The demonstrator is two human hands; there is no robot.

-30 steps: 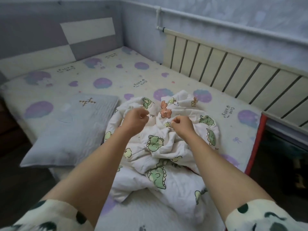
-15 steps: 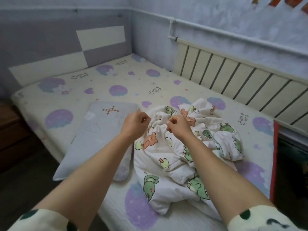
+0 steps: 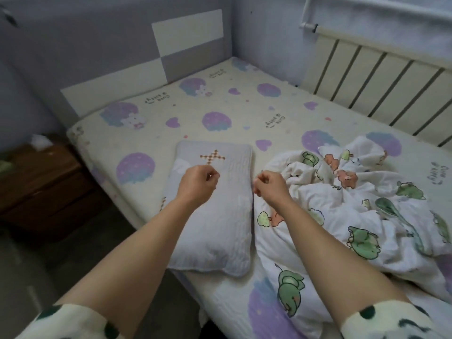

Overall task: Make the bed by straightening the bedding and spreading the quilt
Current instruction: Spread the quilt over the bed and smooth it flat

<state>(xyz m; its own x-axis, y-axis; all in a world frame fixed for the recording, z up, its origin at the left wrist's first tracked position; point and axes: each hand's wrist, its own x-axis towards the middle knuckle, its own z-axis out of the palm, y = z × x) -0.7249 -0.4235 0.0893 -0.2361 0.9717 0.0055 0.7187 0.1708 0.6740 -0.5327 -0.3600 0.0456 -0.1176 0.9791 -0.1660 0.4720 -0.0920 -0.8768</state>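
A white quilt [image 3: 347,216] printed with green dinosaurs and orange bears lies crumpled on the right half of the bed. The bed sheet [image 3: 220,118] is cream with purple blobs. A pale grey pillow [image 3: 215,216] with a brown cross mark lies lengthwise beside the quilt's left edge. My left hand [image 3: 199,183] hovers over the pillow, fingers curled closed with nothing in them. My right hand [image 3: 270,185] is also curled closed, at the quilt's left edge by the pillow; I see no cloth pinched in it.
A cream radiator [image 3: 381,77] runs along the right wall behind the bed. Padded grey and white wall panels [image 3: 186,37] stand at the head. A dark wooden nightstand [image 3: 41,187] sits left of the bed, with dark floor [image 3: 49,265] below it.
My view and both hands have swung left, from over the crumpled quilt to over the pillow. The hands have spread a little apart. The quilt now lies to their right.
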